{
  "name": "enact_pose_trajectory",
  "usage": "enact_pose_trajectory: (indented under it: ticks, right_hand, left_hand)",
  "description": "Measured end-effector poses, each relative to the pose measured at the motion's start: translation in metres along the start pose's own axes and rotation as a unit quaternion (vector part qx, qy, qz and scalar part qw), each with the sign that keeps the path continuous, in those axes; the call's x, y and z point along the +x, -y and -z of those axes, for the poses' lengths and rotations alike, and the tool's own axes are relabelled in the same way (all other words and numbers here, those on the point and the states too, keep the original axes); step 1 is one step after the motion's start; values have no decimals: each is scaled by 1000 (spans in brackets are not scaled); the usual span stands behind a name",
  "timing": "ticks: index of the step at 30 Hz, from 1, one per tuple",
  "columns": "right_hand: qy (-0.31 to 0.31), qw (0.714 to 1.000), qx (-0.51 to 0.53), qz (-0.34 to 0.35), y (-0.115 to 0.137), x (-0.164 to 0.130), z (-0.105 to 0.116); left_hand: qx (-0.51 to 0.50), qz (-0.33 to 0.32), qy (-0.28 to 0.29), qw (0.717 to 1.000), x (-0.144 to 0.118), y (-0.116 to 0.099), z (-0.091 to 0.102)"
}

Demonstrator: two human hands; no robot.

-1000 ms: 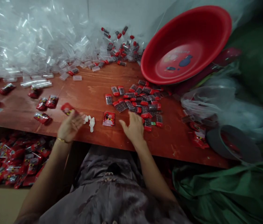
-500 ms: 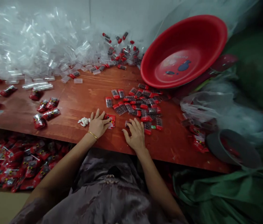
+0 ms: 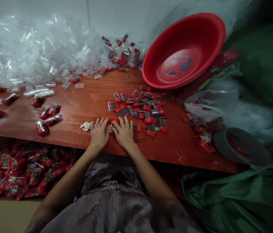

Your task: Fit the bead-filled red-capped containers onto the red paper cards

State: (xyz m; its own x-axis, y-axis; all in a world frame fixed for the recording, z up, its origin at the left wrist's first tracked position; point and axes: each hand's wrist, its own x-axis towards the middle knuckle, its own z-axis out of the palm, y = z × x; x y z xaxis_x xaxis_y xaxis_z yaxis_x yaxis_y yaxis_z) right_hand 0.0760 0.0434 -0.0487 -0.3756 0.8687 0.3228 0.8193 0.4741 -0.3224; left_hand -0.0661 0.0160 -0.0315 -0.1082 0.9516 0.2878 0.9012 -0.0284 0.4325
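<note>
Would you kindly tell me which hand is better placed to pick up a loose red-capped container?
Probably the right hand: it is nearer the red-capped containers, while the left hand lies beside the white pieces.

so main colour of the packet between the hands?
The packet is mostly red with darker print, partly covered. Head view shows it.

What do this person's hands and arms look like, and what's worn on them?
The left hand and right hand are ungloved. A thin gold-coloured bangle circles the left wrist; the right has none. Both forearms are uncovered, below a greyish-purple garment.
</note>
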Motion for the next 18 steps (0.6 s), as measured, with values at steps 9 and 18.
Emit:
enact_pose_trajectory:
  ticks: [9, 18]
  right_hand:
    - [6, 999, 42, 19, -10, 7, -7]
    - [-56, 995, -23, 78, -19, -10, 33]
  left_hand:
    - [44, -50, 73, 995, -18, -18, 3]
    - [-315, 142, 7, 938, -12, -30, 19]
